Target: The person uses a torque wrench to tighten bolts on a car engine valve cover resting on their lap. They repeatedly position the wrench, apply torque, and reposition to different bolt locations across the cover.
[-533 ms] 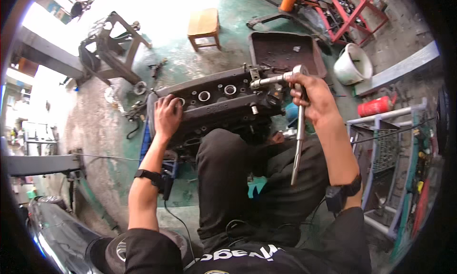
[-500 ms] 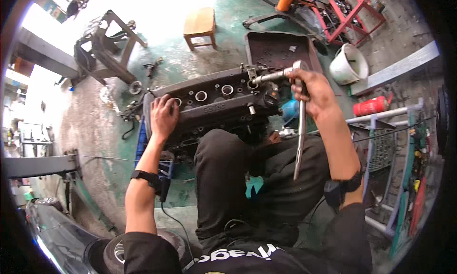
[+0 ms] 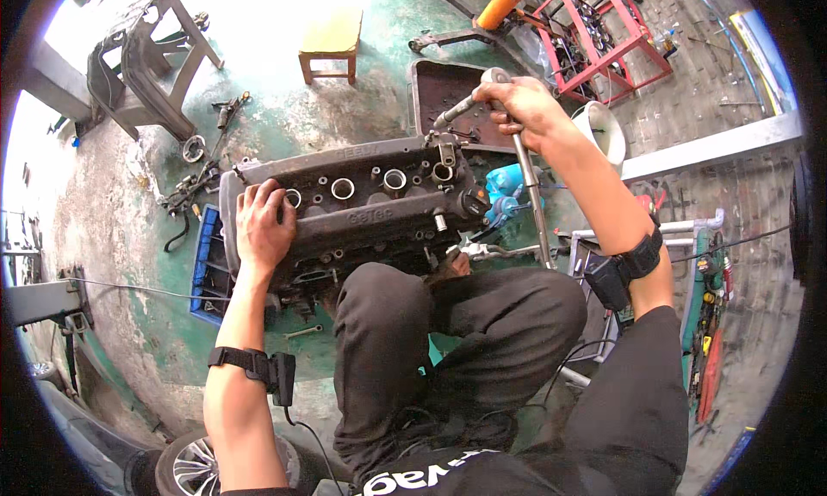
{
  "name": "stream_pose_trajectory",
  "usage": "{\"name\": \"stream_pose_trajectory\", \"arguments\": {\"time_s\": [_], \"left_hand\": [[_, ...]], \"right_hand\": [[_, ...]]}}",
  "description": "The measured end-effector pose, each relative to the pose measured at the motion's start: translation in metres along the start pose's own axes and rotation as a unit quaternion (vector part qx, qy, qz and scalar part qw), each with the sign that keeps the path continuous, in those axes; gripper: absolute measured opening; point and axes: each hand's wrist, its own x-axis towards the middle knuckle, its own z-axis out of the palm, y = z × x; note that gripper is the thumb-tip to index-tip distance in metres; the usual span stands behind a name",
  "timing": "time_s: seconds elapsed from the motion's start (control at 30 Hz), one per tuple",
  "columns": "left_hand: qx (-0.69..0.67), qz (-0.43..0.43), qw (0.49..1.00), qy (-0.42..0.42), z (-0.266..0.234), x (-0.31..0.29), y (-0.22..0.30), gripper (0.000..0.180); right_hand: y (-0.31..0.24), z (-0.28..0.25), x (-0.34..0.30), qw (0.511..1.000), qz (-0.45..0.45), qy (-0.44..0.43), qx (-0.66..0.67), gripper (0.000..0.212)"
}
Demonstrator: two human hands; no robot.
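A dark engine with a black valve cover [image 3: 370,213] sits in front of my knees, with several round holes along its top. My left hand [image 3: 265,224] lies on the cover's left end, fingers spread beside the leftmost hole. My right hand [image 3: 527,112] is wrapped round a long-handled ratchet wrench [image 3: 531,194] just below its head. From that head an extension bar [image 3: 458,111] slants down to the left. Its tip is by the cover's far right corner, near a small metal bracket [image 3: 446,154]; whether it touches anything I cannot tell.
Behind the engine stands a dark drip tray [image 3: 416,95]. Beyond are a wooden stool [image 3: 332,39], a red metal frame [image 3: 594,48] and a white bucket [image 3: 603,130]. Blue bottles [image 3: 504,183] stand right of the engine, a blue crate [image 3: 207,263] left. A spanner [image 3: 303,331] lies on the floor.
My right hand has lifted the ratchet wrench, and its extension tip has moved from the rightmost hole to the cover's far edge. My left hand stays on the cover. The view has shifted.
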Motion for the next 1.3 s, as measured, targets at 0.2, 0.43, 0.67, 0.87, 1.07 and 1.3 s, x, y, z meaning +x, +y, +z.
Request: {"name": "stream_pose_trajectory", "arguments": {"time_s": [0.2, 0.43, 0.67, 0.87, 1.07, 1.3], "left_hand": [[0.008, 0.003, 1.0, 0.006, 0.001, -0.001, -0.001, 0.014], [-0.003, -0.007, 1.0, -0.004, 0.002, -0.002, -0.001, 0.016], [-0.004, -0.016, 1.0, -0.004, 0.0, -0.003, 0.0, 0.017], [-0.018, -0.034, 0.999, -0.017, -0.001, -0.001, 0.001, 0.017], [-0.01, -0.045, 0.997, -0.064, -0.003, 0.005, 0.001, 0.021], [-0.02, -0.063, 0.989, -0.132, -0.005, 0.002, -0.004, 0.024]], "right_hand": [[0.007, 0.014, 0.01, 0.993, -0.004, 0.024, -0.119, 0.011], [0.012, 0.005, 0.017, 0.987, -0.022, 0.008, -0.159, 0.011], [0.016, -0.005, 0.02, 0.997, -0.024, -0.005, -0.067, 0.013], [0.006, -0.011, 0.005, 0.985, 0.031, -0.055, -0.163, 0.016], [-0.007, -0.014, 0.01, 0.968, 0.056, -0.033, -0.244, 0.021], [-0.008, 0.003, 0.022, 0.869, -0.043, 0.063, -0.489, 0.032]]}}
